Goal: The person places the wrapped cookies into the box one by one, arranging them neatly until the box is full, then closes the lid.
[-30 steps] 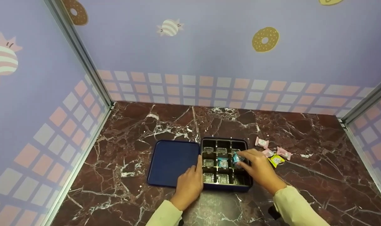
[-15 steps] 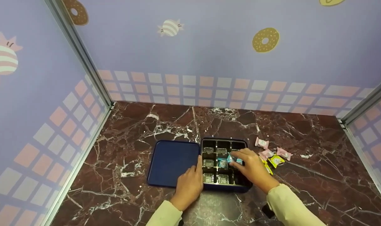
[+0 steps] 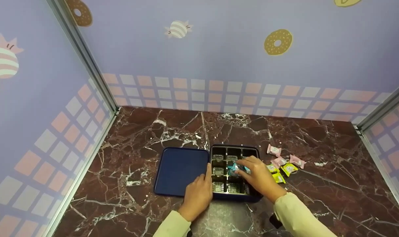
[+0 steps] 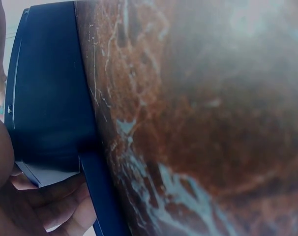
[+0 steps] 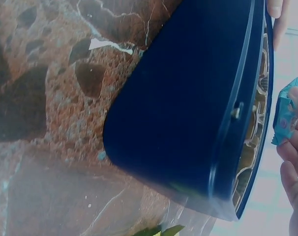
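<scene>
My right hand (image 3: 259, 174) is over the middle row of a dark blue box (image 5: 178, 108) with a divided black-and-gold tray inside. Between thumb and fingers it pinches a blue wrapped candy (image 5: 285, 115), held above the rim in the right wrist view. More blue wrapper shows in the centre compartment and under the hand, partly hidden. At the box's near left corner, my left hand (image 3: 199, 191) grips the wall, the index finger lying along the left edge. Its fingers (image 4: 65, 209) press the box's side in the left wrist view.
A flat blue lid (image 3: 181, 171) lies against the box's left side. Right of the box are pink candies (image 3: 274, 150) and yellow candies (image 3: 289, 169), several altogether. Patterned walls (image 3: 219, 59) close off the back and sides of the marbled table (image 3: 137, 141).
My right hand has moved left with the blue candy, from the right compartment to over the centre one, uncovering more yellow candies. The left hand stays in place.
</scene>
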`<state>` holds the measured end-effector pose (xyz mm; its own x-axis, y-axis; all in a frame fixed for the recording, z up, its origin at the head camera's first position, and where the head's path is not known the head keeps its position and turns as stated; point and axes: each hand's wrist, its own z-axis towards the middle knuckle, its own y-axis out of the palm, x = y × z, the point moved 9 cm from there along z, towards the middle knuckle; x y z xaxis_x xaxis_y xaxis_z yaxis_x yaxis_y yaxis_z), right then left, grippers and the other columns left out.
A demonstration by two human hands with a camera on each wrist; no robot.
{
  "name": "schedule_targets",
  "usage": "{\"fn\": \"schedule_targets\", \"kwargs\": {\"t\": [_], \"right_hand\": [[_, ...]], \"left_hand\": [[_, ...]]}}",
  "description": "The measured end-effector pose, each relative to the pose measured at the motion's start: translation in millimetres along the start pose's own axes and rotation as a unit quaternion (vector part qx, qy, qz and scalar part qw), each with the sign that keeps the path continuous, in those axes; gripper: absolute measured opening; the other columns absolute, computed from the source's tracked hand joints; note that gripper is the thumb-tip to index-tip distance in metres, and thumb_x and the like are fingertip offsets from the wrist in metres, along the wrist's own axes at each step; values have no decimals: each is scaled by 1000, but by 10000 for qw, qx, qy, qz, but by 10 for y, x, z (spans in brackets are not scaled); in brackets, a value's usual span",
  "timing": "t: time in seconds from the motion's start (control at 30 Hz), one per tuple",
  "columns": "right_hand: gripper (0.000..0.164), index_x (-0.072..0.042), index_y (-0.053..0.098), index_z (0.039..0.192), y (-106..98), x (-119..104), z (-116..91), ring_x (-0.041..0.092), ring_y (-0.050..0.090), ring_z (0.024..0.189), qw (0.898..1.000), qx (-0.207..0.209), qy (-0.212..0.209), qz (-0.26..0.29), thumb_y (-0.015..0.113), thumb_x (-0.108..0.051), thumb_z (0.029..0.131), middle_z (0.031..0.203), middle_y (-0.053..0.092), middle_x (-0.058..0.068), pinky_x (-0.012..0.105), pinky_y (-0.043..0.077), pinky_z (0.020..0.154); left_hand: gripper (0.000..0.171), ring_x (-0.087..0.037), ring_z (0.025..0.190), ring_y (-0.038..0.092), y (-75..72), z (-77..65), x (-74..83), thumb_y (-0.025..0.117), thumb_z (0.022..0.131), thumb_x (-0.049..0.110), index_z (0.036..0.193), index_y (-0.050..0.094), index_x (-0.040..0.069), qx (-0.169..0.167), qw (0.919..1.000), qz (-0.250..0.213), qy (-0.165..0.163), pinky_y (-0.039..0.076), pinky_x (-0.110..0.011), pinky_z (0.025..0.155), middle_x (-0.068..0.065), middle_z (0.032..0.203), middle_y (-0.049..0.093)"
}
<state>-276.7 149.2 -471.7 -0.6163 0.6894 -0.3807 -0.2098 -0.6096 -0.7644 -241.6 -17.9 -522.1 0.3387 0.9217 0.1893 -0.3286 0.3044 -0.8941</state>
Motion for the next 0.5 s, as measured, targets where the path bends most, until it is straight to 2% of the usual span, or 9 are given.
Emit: {"fn": "schedule_targets", "kwargs": {"t": [0.3,0.5], "right_hand": [[32,-17,73,110,54,-26,28,14,57,87,9984,-296,304,-382,78,-27,80,99,73,-3,36,49,78],[34,-12,73,110,93,-57,52,18,62,92,9990,-304,321,-94,79,-20,78,103,72,2,36,54,82]], "left_hand": [[58,-18,58,54,12,-2,11,60,91,18,144,44,4,31,10000,-47,-5,42,-32,45,-4,74,60],[55,-18,57,55,-25,-8,6,62,91,18,142,47,4,225,9997,24,51,43,-33,44,-4,73,60]]}}
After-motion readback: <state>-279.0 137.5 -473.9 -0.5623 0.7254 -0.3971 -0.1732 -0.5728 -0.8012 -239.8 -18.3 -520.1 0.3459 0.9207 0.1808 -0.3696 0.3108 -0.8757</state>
